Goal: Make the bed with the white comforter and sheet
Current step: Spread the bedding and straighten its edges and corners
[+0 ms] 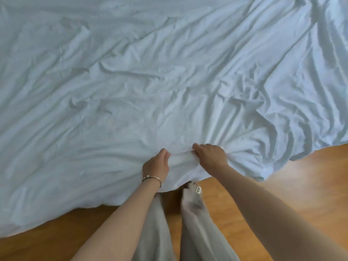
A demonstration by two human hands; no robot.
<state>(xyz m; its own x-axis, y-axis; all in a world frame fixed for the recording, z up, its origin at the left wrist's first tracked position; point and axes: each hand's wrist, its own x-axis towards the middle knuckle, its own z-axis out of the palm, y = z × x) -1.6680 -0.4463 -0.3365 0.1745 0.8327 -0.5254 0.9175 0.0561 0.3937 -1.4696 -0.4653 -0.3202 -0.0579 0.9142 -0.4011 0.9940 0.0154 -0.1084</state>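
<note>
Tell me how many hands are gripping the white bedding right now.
2. The left hand pinches the white bedding at its near edge, bracelet on the wrist. The right hand grips the same bunched fold just to the right of it.

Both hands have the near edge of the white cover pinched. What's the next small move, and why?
Probably pull the edge back toward the body and lift slightly. The left hand and right hand grip the white comforter close together at its near edge, creases fan out from that grip, and the edge droops onto the wooden floor.
</note>
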